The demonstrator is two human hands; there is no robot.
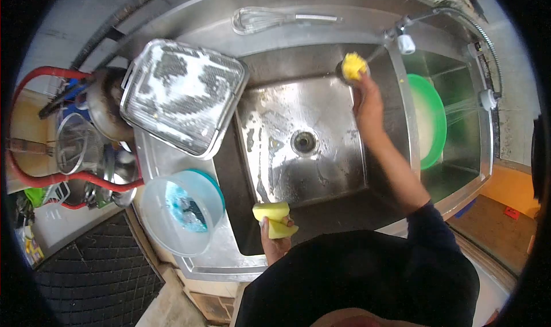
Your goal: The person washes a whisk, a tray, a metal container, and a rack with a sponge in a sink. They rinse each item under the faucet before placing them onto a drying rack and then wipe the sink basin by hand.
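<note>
At the front edge of the sink basin (338, 149), my left hand (274, 245) is closed on a yellow sponge (272, 211), which looks folded or doubled, with a second yellow part below. My right hand (370, 106) reaches to the basin's back right corner, its fingers closed on a bright yellow lump (354, 64) with a rough surface. Something round and darker shows around the lump; I cannot make out its kind. The wet basin floor has a round drain (304, 142) in it.
A soapy rectangular tray (185, 94) lies on the left drainboard, above a clear plastic tub (172, 218) with blue contents. A whisk (278, 20) rests on the back ledge. A green basin (436, 123) stands in the right sink, near a faucet hose (479, 31). Pans and a red-framed rack (49, 71) stand left.
</note>
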